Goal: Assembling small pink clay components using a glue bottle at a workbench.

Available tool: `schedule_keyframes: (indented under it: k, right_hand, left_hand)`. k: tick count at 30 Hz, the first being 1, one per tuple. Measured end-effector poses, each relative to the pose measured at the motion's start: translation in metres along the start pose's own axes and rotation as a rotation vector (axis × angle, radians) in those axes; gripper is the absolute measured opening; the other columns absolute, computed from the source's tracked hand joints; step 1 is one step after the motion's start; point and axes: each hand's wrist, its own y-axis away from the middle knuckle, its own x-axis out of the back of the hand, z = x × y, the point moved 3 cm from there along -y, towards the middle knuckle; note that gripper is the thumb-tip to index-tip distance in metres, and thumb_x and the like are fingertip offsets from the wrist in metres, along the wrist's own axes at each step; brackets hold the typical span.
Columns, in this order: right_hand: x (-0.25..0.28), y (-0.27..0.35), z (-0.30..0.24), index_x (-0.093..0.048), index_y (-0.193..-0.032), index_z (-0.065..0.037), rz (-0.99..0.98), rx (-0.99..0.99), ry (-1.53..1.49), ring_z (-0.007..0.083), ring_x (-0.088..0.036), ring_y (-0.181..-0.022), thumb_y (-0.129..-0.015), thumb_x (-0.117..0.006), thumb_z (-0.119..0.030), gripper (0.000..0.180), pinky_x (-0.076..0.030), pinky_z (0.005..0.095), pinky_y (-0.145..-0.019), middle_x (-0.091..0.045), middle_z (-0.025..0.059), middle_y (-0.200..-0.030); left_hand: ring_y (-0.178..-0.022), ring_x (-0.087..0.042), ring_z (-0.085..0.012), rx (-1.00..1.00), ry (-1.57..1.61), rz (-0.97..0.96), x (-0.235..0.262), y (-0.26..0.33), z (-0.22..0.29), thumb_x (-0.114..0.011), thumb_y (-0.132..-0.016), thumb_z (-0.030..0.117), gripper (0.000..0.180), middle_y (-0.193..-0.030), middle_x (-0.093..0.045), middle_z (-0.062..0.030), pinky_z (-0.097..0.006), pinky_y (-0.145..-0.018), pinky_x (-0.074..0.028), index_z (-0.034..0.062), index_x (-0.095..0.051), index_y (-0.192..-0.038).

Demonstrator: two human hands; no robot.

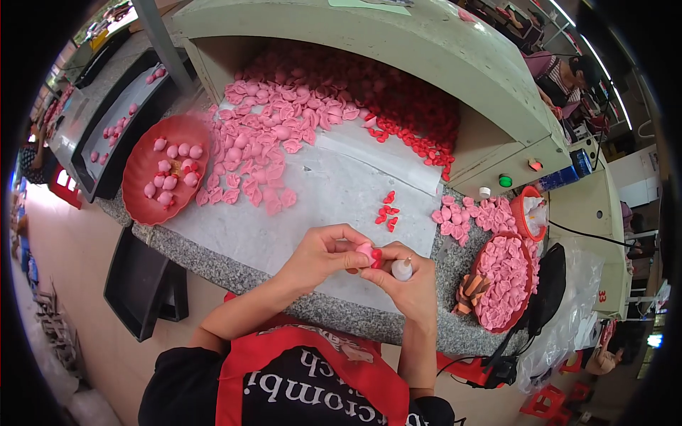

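Note:
My left hand (321, 254) is closed, its fingertips pinching a small round pink piece (364, 248). Against that piece sits a small red part (376, 256), which the fingertips of my right hand (410, 282) touch from the other side. A small white bottle with a narrow tip (402, 270) is tucked in the closed right hand. Just beyond the hands, several red bow-shaped pieces (387, 211) lie on the white sheet (327, 192). Round pink pieces with red parts (169, 182) rest in a red scalloped tray (135, 186) at the left.
A pale green cabinet (490, 92) spans the back, with heaps of pink pieces (298, 106) and red pieces (426, 135) under it. At right are a basket of pink pieces (503, 280), a small red basket (524, 213) and brown-striped strips (470, 292). Black trays (131, 284) stand low at left.

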Motion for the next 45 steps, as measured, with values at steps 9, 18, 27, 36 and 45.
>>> schedule_keyframes:
  k: [9, 18, 27, 36, 45]
  right_hand:
    - [-0.014, 0.007, -0.011, -0.059, -0.079, -0.002, 0.27, 0.211, 0.491, 0.0126, -0.055, -0.063, -0.062, -0.072, -0.004, 0.021, -0.043, 0.0242, -0.055, -0.056, 0.0063, -0.074]
    - [-0.012, 0.002, -0.003, -0.056, -0.075, -0.002, 0.33, 0.356, 0.515, 0.0171, -0.056, -0.06, -0.064, -0.069, -0.004, 0.018, -0.043, 0.0268, -0.053, -0.056, 0.0067, -0.069]
    - [-0.018, 0.001, -0.003, -0.056, -0.088, -0.006, 0.517, 0.392, 0.702, 0.021, -0.057, -0.067, -0.062, -0.071, -0.005, 0.03, -0.046, 0.0294, -0.055, -0.054, 0.0081, -0.08]
    - [0.009, 0.015, -0.018, -0.043, -0.116, 0.004, 0.183, 0.063, -0.202, 0.0141, -0.052, -0.084, -0.066, -0.066, 0.002, 0.055, -0.045, 0.0263, -0.071, -0.05, 0.0057, -0.096]
    - [0.017, 0.04, -0.021, -0.049, -0.101, 0.003, 0.371, 0.194, -0.287, 0.0143, -0.054, -0.075, -0.066, -0.069, -0.014, 0.044, -0.046, 0.0234, -0.069, -0.052, 0.0074, -0.088]
  left_hand:
    - [-0.085, -0.053, -0.0139, -0.167, -0.111, 0.07, -0.008, 0.003, -0.002, -0.057, -0.076, -0.006, 0.017, -0.092, -0.046, -0.0065, -0.025, -0.071, -0.051, -0.0011, -0.053, -0.092]
    - [-0.087, -0.052, -0.0138, -0.241, -0.314, 0.095, -0.017, 0.004, 0.005, -0.058, -0.074, -0.008, 0.02, -0.094, -0.044, -0.006, -0.026, -0.075, -0.052, -0.0016, -0.052, -0.092]
    - [-0.093, -0.055, -0.0159, 0.24, 0.428, 0.082, -0.013, -0.01, -0.014, -0.053, -0.084, 0.008, 0.026, -0.099, -0.058, -0.0091, -0.031, -0.081, -0.048, 0.0023, -0.054, -0.109]
    - [-0.108, -0.05, -0.0252, 0.387, 0.808, -0.083, -0.012, -0.007, 0.02, -0.046, -0.088, 0.016, 0.043, -0.111, -0.054, -0.0139, -0.036, -0.091, -0.042, 0.0005, -0.035, -0.126]
    - [-0.104, -0.052, -0.0333, 0.37, 0.711, -0.112, -0.014, 0.009, 0.033, -0.047, -0.088, 0.018, 0.042, -0.117, -0.048, -0.0224, -0.04, -0.086, -0.047, -0.0024, -0.038, -0.123]
